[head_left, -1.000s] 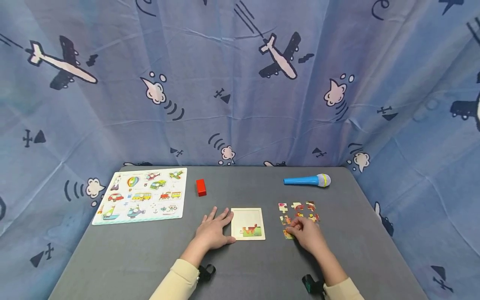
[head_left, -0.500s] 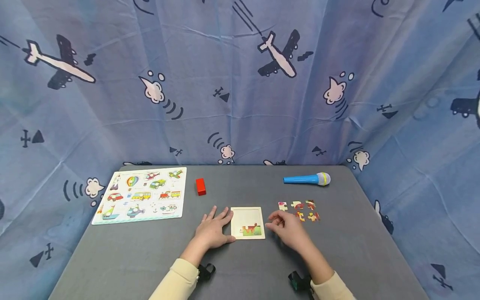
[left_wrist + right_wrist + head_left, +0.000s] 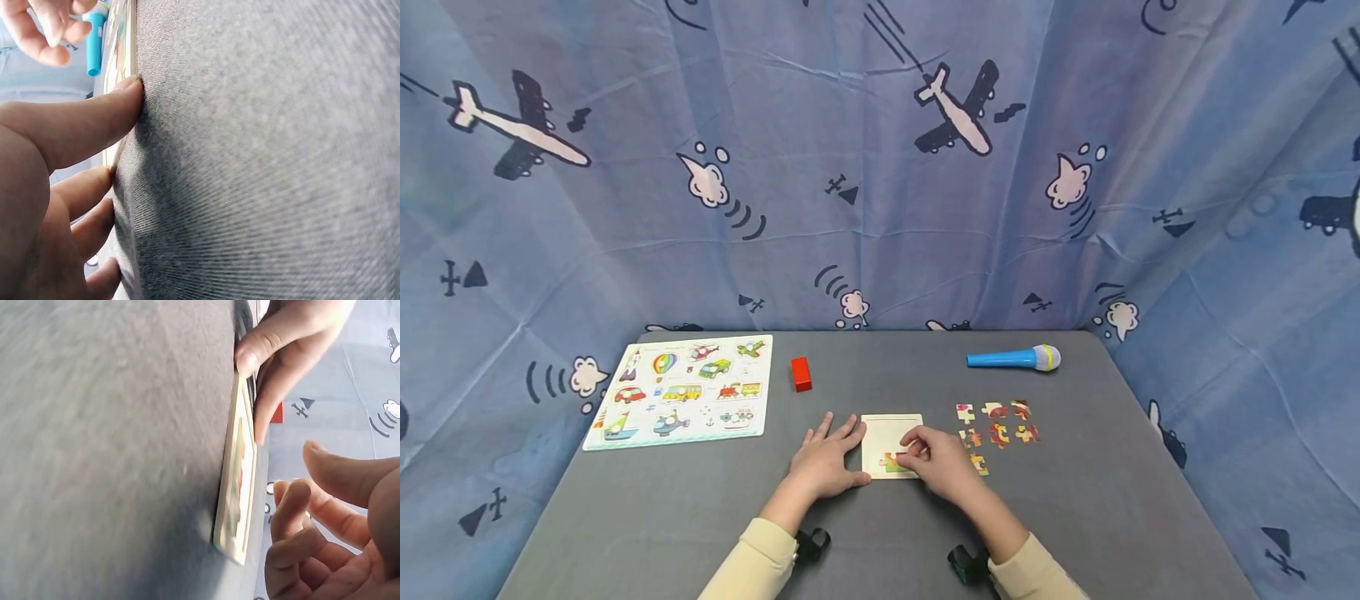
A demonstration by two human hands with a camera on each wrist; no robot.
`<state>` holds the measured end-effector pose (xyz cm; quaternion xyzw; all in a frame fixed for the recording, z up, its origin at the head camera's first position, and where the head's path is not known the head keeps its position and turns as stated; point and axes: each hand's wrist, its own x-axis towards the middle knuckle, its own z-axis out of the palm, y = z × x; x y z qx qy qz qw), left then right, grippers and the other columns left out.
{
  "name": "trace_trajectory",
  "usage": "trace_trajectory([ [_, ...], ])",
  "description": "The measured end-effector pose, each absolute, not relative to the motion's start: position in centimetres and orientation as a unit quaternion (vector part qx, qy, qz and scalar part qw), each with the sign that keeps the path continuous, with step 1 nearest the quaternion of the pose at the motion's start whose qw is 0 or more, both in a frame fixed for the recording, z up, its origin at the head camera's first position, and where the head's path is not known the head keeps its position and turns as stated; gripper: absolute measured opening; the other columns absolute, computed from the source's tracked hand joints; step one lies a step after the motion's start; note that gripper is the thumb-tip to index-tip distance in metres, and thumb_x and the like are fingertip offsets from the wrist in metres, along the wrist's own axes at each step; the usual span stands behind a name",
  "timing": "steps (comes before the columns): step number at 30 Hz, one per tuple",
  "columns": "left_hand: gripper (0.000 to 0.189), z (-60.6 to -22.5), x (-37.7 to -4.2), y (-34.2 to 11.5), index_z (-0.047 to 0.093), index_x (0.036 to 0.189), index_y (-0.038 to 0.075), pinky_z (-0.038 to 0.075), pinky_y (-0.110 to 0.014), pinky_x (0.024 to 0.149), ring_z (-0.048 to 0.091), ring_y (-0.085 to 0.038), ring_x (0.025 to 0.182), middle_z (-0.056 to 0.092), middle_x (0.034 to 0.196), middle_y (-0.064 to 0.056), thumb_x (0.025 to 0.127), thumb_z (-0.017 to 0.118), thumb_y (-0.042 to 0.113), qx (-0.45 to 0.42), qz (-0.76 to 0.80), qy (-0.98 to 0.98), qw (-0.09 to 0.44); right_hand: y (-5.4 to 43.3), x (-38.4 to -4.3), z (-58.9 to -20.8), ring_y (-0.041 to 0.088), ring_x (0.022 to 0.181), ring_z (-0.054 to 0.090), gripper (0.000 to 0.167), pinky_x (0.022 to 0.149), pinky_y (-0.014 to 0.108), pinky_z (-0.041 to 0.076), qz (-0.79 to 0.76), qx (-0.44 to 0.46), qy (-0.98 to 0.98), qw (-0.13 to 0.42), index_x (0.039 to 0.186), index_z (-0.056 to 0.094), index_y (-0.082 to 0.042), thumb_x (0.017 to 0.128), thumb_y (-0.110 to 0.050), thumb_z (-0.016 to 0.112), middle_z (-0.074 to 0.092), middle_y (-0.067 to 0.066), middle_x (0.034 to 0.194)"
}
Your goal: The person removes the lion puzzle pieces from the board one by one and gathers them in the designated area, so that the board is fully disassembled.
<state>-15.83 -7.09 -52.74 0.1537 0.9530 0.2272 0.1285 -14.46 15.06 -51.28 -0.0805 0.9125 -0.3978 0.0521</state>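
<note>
My left hand lies spread on the table, its thumb and index finger touching the left edge of a small square puzzle tray. A few joined picture pieces lie in the tray's lower right. Above that tray is my right hand, fingers bent and thumb apart from them in the right wrist view; I see no piece between them. To its right, several loose jigsaw pieces lie in rows, one of them partly hidden by the hand. The left wrist view shows the left thumb against the tray's edge.
A white board with printed vehicles lies at the back left. A red block is beside it. Toward the back right lies a blue toy microphone. A blue curtain hangs behind the grey table.
My right hand has moved left from the loose pieces to above the tray, uncovering most of those pieces. The left hand has stayed at the tray's edge.
</note>
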Motion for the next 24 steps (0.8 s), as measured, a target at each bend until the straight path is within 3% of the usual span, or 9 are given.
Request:
trace_trajectory([
  [9, 0.083, -52.7, -15.8, -7.2, 0.048, 0.153, 0.019, 0.022, -0.064, 0.12, 0.019, -0.04, 0.154, 0.039, 0.162, -0.003, 0.082, 0.08, 0.046, 0.159, 0.225, 0.953, 0.124, 13.5, -15.0, -52.3, 0.008, 0.065, 0.05, 0.025, 0.061, 0.026, 0.043, -0.346, -0.099, 0.93, 0.073, 0.103, 0.07, -0.009, 0.085, -0.021, 0.082, 0.06, -0.005, 0.077],
  [16, 0.082, -52.7, -15.8, -7.1, 0.047, 0.153, 0.019, 0.021, -0.063, 0.12, 0.019, -0.039, 0.155, 0.038, 0.162, -0.003, 0.082, 0.08, 0.046, 0.158, 0.227, 0.953, 0.126, 13.2, -15.2, -53.0, 0.01, 0.067, 0.045, 0.023, 0.061, 0.025, 0.038, -0.314, -0.105, 0.942, 0.062, 0.089, 0.067, -0.012, 0.079, -0.018, 0.087, 0.055, -0.001, 0.076],
  [24, 0.082, -52.5, -15.7, -7.0, 0.047, 0.153, 0.019, 0.021, -0.063, 0.121, 0.019, -0.039, 0.155, 0.039, 0.162, -0.003, 0.082, 0.08, 0.045, 0.156, 0.225, 0.953, 0.129, 13.1, -15.2, -53.0, 0.013, 0.073, 0.044, 0.03, 0.066, 0.03, 0.037, -0.319, -0.099, 0.941, 0.057, 0.084, 0.059, -0.016, 0.077, -0.014, 0.088, 0.049, -0.001, 0.082],
])
